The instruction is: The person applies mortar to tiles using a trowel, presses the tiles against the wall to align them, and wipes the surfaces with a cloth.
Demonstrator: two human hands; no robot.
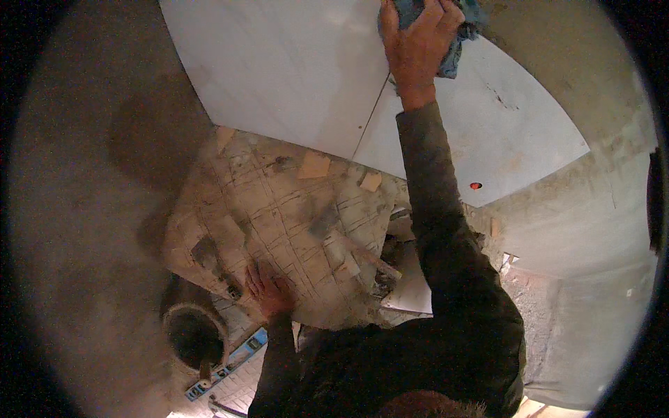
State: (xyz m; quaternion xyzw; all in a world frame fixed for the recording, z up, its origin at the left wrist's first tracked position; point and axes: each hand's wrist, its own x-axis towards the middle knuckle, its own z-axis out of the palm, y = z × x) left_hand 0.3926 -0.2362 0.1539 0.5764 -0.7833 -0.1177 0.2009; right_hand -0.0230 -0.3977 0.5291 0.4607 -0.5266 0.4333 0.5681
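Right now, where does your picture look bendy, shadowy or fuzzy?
Head view: the smooth white panel at right has a bowed outer edge; head view: dark shadows fall on the dull brown surface at left; head view: speckly grain covers dim areas.

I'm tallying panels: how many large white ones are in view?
2: the left panel at the top, and the right panel across the seam, partly covered by the right hand and blue cloth. Others may be hidden.
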